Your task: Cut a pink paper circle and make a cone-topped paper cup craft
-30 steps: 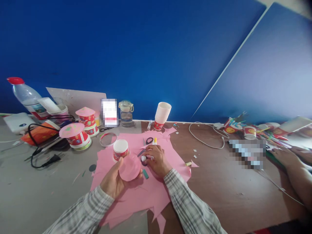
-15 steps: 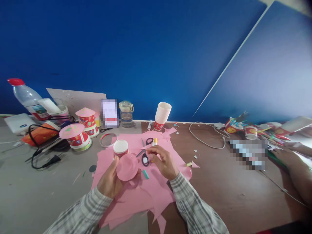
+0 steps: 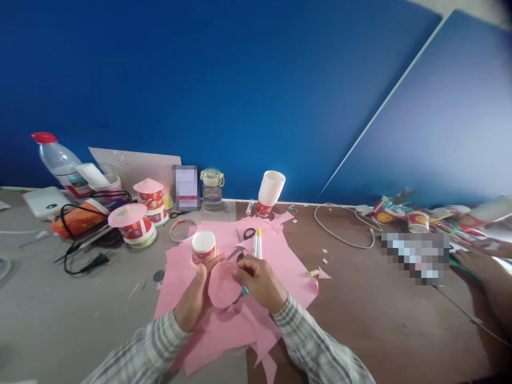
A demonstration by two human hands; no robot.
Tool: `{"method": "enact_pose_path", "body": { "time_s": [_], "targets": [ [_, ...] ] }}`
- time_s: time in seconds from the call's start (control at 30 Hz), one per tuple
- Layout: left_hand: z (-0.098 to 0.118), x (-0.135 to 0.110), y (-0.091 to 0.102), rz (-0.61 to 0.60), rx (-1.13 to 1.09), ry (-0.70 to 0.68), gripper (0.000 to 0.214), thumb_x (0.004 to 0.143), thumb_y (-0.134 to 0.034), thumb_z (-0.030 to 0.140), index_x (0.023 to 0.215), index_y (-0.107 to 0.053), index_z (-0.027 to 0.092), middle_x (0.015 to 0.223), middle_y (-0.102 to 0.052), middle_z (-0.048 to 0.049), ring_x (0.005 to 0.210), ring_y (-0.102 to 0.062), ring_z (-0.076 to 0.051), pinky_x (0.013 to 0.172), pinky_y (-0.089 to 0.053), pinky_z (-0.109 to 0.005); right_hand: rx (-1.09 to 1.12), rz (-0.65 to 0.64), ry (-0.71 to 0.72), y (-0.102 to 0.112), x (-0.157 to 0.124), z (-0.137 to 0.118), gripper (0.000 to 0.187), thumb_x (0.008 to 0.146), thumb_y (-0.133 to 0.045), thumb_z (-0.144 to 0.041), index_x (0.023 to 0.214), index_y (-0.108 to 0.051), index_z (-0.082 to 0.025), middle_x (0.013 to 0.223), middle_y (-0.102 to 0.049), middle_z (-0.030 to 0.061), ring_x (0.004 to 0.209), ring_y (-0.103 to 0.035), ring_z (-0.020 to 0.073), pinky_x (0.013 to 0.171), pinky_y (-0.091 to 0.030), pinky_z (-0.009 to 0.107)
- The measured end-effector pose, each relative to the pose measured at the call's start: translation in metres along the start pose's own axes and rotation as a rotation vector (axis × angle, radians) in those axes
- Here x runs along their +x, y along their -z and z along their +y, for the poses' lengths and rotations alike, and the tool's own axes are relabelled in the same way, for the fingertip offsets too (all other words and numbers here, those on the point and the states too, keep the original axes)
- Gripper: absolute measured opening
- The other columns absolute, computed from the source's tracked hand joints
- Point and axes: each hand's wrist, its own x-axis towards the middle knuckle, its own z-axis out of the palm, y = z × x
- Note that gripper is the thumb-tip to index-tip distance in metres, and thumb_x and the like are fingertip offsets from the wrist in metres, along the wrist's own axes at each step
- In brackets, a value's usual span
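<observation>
A round pink paper disc (image 3: pixel 224 288) is in front of me, above a layer of pink paper sheets (image 3: pixel 208 341). My left hand (image 3: pixel 194 301) holds its left edge, thumb along the rim and some fingers hidden behind. At the disc's right edge, my right hand (image 3: pixel 262 280) is closed in a pinch on the paper. Just beyond the left fingers stands a short paper cup (image 3: pixel 203 248) with a white top and red printed side. Scissors (image 3: pixel 239 250), partly covered, and white markers (image 3: pixel 258 242) lie past my right hand.
Pink-topped cup models (image 3: pixel 132 224), a slanting bottle (image 3: pixel 62 165) and a black plug cable (image 3: pixel 94 261) crowd the left. A glass jar (image 3: pixel 212 192) and leaning stacked paper cups (image 3: pixel 270 192) stand by the blue partition. Another person's arm (image 3: pixel 486 272) rests at far right.
The disc has moved right and slightly down with my left hand. My right hand, formerly apart from the disc, has come to its right edge. The camera view has shifted a little.
</observation>
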Motion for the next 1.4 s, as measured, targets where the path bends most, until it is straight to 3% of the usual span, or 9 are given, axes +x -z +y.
{"method": "enact_pose_path", "body": {
  "time_s": [0.1,0.17,0.27,0.33,0.47,0.6,0.77,1.1,1.4],
  "targets": [
    [0.007,-0.005,0.006,-0.046,0.078,-0.084,0.062,0.065,-0.025,0.061,0.111,-0.046,0.025,0.088,-0.063,-0.011,0.076,-0.057,-0.029,0.056,-0.049,-0.044,-0.056,0.074,-0.002,0.005,0.005,-0.003,0.021,0.072,-0.056,-0.024,0.051,-0.057,-0.021,0.046,-0.049,-0.0074,0.042,-0.048,0.0102,0.04,-0.038,0.016],
    [0.017,-0.009,0.011,-0.046,0.276,-0.285,0.061,0.066,-0.029,0.059,0.11,-0.047,0.021,0.08,-0.062,-0.0105,0.067,-0.057,-0.028,0.058,-0.048,-0.045,-0.122,0.168,0.012,0.014,0.014,-0.008,0.023,0.072,-0.054,-0.024,0.05,-0.056,-0.02,0.045,-0.049,-0.0069,0.042,-0.048,0.0105,0.041,-0.038,0.017],
    [0.035,-0.011,0.02,0.161,0.569,-0.654,0.053,0.07,-0.029,0.053,0.105,-0.049,0.019,0.081,-0.06,-0.0108,0.073,-0.055,-0.029,0.069,-0.043,-0.049,-0.271,0.355,0.048,0.03,0.04,-0.017,0.022,0.073,-0.054,-0.024,0.052,-0.055,-0.02,0.048,-0.049,-0.0062,0.047,-0.047,0.0117,0.047,-0.036,0.02],
    [0.042,-0.006,0.025,0.345,0.735,-0.772,0.053,0.066,-0.041,0.047,0.11,-0.042,0.018,0.096,-0.054,-0.0132,0.088,-0.05,-0.031,0.08,-0.037,-0.051,-0.38,0.438,0.089,0.034,0.063,-0.023,0.021,0.075,-0.054,-0.024,0.054,-0.057,-0.019,0.054,-0.052,-0.004,0.055,-0.049,0.0136,0.054,-0.036,0.022],
    [0.034,0.015,0.036,0.457,0.963,-0.738,0.068,0.057,-0.054,0.043,0.115,-0.033,0.013,0.107,-0.047,-0.0175,0.101,-0.041,-0.034,0.086,-0.032,-0.051,-0.575,0.462,0.195,0.019,0.108,-0.03,0.017,0.08,-0.052,-0.021,0.067,-0.063,-0.017,0.069,-0.059,0.0027,0.061,-0.05,0.0153,0.057,-0.033,0.024],
    [0.011,0.033,0.049,0.453,1.117,-0.642,0.088,0.044,-0.062,0.045,0.119,-0.027,0.015,0.113,-0.048,-0.0175,0.106,-0.035,-0.036,0.086,-0.031,-0.052,-0.722,0.358,0.373,-0.014,0.123,-0.036,0.015,0.082,-0.055,-0.022,0.071,-0.064,-0.016,0.072,-0.06,0.005,0.064,-0.05,0.0164,0.062,-0.032,0.026],
    [-0.002,0.042,0.058,0.51,1.186,-0.534,0.087,0.041,-0.064,0.047,0.115,-0.034,0.012,0.111,-0.052,-0.019,0.109,-0.032,-0.037,0.087,-0.03,-0.051,-0.826,0.225,0.594,-0.033,0.102,-0.041,0.021,0.087,-0.047,-0.025,0.076,-0.064,-0.019,0.081,-0.06,0.0063,0.077,-0.05,0.0211,0.069,-0.032,0.03],
    [-0.002,0.043,0.056,0.525,1.221,-0.399,0.076,0.042,-0.063,0.039,0.11,-0.042,0.013,0.105,-0.056,-0.0186,0.109,-0.033,-0.035,0.086,-0.03,-0.05,-0.814,0.141,0.809,-0.028,0.064,-0.037,0.014,0.085,-0.048,-0.022,0.082,-0.062,-0.022,0.092,-0.059,0.007,0.087,-0.052,0.0232,0.082,-0.041,0.036],
    [0.001,0.043,0.054,0.534,1.237,-0.414,0.055,0.04,-0.064,0.033,0.091,-0.055,0.016,0.094,-0.061,-0.0159,0.103,-0.039,-0.037,0.086,-0.028,-0.05,-0.535,0.054,0.78,-0.028,0.046,-0.027,0.011,0.08,-0.053,-0.024,0.087,-0.061,-0.027,0.094,-0.059,0.0061,0.09,-0.055,0.0258,0.089,-0.043,0.044]
  ]
}}
